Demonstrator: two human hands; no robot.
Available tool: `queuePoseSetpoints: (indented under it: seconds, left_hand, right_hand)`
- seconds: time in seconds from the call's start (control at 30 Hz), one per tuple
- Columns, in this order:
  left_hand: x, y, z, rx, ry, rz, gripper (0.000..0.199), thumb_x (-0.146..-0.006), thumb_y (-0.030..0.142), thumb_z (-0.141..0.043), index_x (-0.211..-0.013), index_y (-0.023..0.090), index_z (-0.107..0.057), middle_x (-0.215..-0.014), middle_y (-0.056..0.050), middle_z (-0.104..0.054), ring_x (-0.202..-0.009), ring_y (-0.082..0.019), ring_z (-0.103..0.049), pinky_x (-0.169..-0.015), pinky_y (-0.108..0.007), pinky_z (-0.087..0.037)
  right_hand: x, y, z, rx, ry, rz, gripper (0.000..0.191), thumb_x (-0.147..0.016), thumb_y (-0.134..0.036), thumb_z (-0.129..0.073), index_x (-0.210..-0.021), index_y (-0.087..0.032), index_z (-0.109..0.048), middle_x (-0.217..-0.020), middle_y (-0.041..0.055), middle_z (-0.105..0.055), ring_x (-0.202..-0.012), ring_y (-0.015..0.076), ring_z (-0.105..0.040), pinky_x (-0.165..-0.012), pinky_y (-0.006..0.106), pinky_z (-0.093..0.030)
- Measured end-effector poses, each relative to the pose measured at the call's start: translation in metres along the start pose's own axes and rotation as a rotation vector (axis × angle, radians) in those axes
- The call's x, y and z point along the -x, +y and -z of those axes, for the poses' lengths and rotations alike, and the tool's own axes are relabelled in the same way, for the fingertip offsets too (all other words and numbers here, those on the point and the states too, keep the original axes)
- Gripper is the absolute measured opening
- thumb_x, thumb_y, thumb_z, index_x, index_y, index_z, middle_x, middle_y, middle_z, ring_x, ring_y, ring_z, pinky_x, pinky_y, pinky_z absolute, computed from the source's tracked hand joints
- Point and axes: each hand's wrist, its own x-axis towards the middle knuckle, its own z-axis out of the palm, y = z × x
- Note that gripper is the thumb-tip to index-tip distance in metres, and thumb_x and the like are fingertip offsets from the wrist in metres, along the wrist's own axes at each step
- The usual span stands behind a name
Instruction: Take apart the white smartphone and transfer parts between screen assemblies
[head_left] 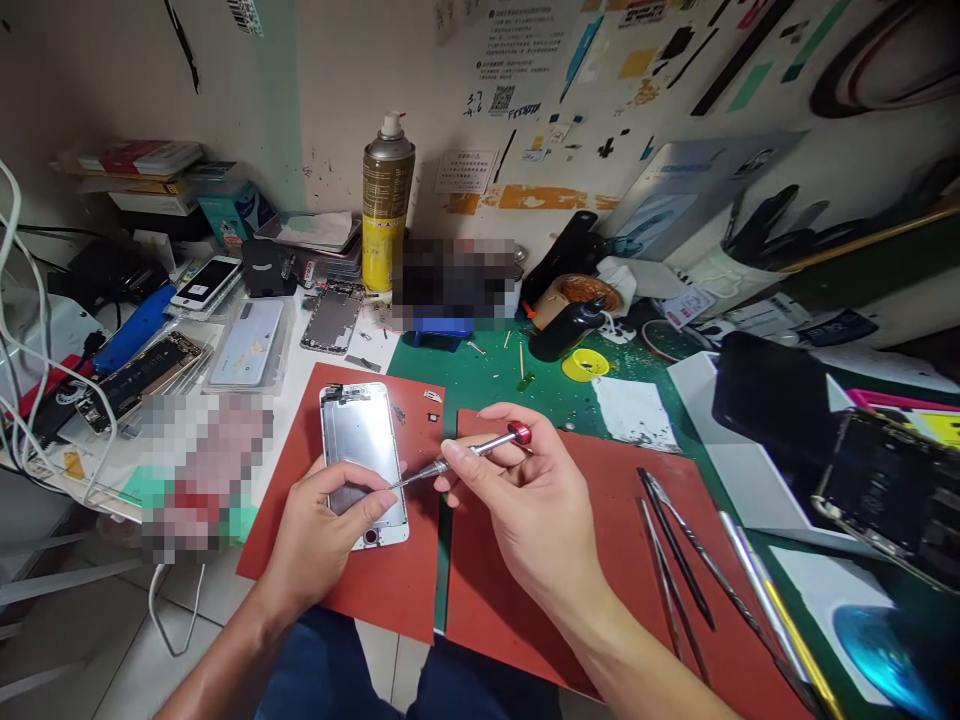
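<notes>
A white-framed phone screen assembly (364, 430) with a silvery metal back lies over the left red mat (300, 480). My left hand (322, 520) holds its lower left part, thumb and index finger meeting near the right edge. In my right hand (525, 470) is a slim metal screwdriver (431, 470) with a red cap, held between thumb and fingers. Its tip points down-left and reaches the left fingertips at the assembly's edge; whether it touches a screw is too small to tell. Small parts (433, 417) lie just right of the assembly's top.
Tweezers (679, 550) and metal tools rest on the right red mat (480, 560). Behind stand a yellow spray can (384, 230), a black bottle (559, 335) and a yellow lid (585, 365). Phones and cables crowd the left; a white box (750, 450) stands right.
</notes>
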Motion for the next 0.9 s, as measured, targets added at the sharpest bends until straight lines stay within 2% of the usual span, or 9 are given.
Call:
queuePoseSetpoints:
  seconds: [0.9]
  left_hand:
    - [-0.0013,0.0016,-0.0017,-0.02,0.009,0.015,0.019,-0.083,0.044,-0.081,-0.082,0.024,-0.081,-0.092,-0.006,-0.07,-0.073,-0.019,-0.068,-0.059,-0.027,-0.057]
  right_hand:
    - [0.0055,-0.0061,-0.0027,0.062,-0.002,0.092,0.045,-0.084,-0.031,-0.089,-0.113,-0.025,-0.054,-0.08,-0.0006,-0.079,-0.061,0.0166,-0.074,-0.047,0.022,-0.057]
